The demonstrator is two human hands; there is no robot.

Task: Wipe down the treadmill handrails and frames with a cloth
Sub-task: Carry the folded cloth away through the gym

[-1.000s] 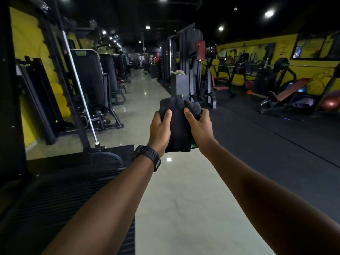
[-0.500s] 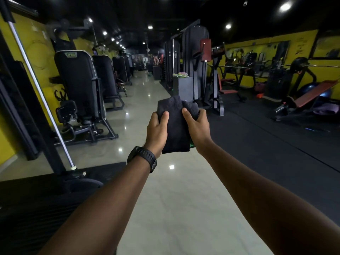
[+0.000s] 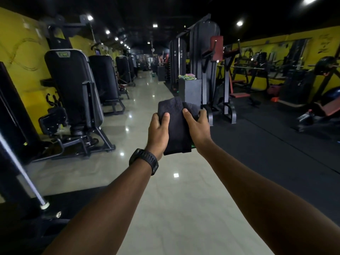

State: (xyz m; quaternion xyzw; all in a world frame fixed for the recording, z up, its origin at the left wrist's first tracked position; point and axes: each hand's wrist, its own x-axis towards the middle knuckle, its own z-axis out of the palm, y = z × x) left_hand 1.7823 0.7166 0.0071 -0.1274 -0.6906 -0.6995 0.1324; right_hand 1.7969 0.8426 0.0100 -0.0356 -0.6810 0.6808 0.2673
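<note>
This is a commercial gym: a row of black padded weight machines (image 3: 73, 85) lines the yellow painted wall (image 3: 20, 57) beside a glossy pale tiled aisle (image 3: 174, 208). To the right, black rubber floor matting (image 3: 266, 144) carries red-cushioned benches (image 3: 239, 95), a steel barbell on a rack (image 3: 246, 67) and a blue exercise ball (image 3: 333, 94), under a dark ceiling with round spotlights (image 3: 239, 23).
</note>
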